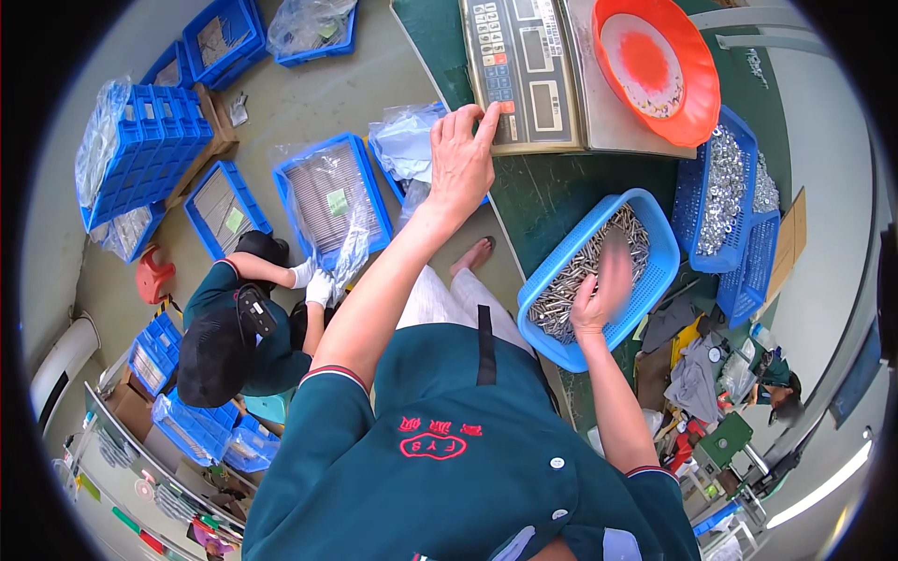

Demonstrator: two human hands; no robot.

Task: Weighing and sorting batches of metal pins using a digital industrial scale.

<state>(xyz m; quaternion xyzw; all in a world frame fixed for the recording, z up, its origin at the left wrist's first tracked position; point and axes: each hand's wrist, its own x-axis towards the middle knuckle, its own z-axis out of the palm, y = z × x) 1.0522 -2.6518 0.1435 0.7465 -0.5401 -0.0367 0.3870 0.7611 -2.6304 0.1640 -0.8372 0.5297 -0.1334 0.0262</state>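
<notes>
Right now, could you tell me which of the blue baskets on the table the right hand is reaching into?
The right hand is in the nearest blue basket, full of long screws; the baskets behind hold small shiny parts.

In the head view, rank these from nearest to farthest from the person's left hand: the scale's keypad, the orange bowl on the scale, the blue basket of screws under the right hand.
From the left hand:
1. Scale keypad: touched by the fingertips, just above the hand.
2. Blue basket of screws: lower right, where the right hand reaches in.
3. Orange bowl: upper right, on the scale's pan, slightly farther.
</notes>
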